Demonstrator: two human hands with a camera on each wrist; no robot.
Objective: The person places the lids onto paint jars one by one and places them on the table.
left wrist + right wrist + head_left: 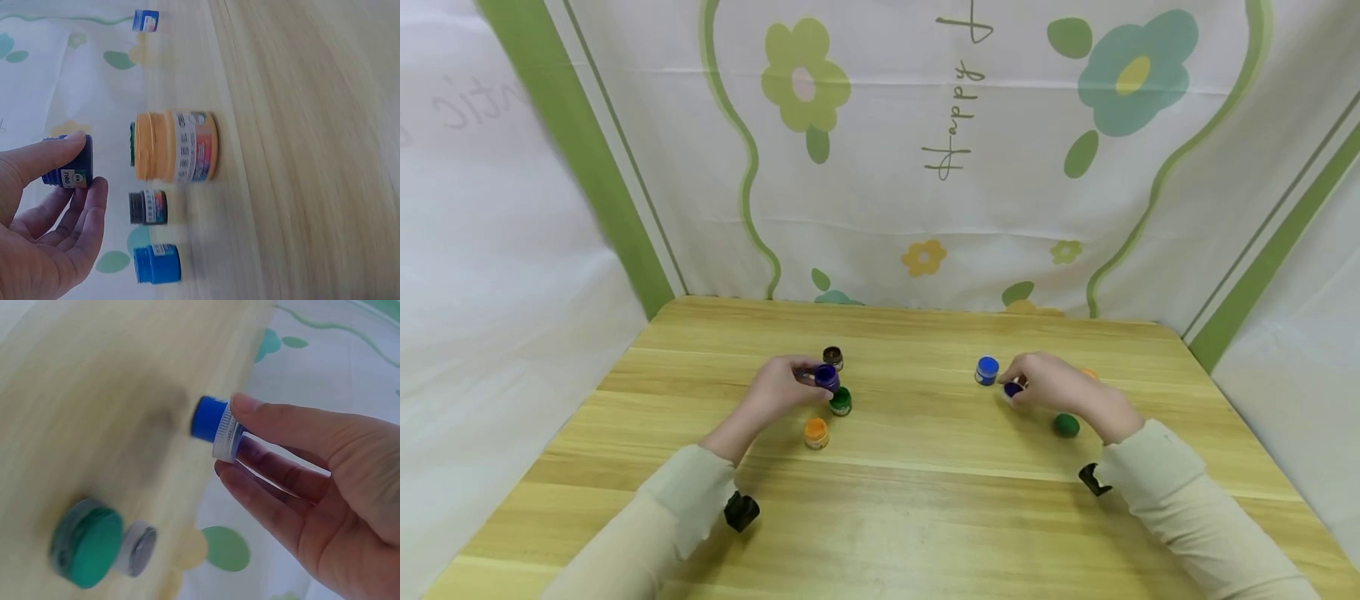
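My left hand [781, 385] pinches a small uncapped purple paint jar [827, 377] between thumb and fingers, above the left part of the table. In the left wrist view the jar [76, 169] shows its label. Close around it are an open brown paint jar [832, 357], an open green paint jar [840, 402] and an open orange paint jar [816, 433]. At the right, my right hand [1051, 385] pinches a white-rimmed lid [227, 432] by its edge, its inside stained purple. Just beyond that lid sits a blue paint jar [987, 371].
A green-stained lid [1067, 425] lies near my right wrist, with an orange one [1088, 374] partly behind the forearm. In the left wrist view a light-blue jar [157, 264] stands past the brown one. A printed curtain [865, 200] borders the wooden table [910, 517].
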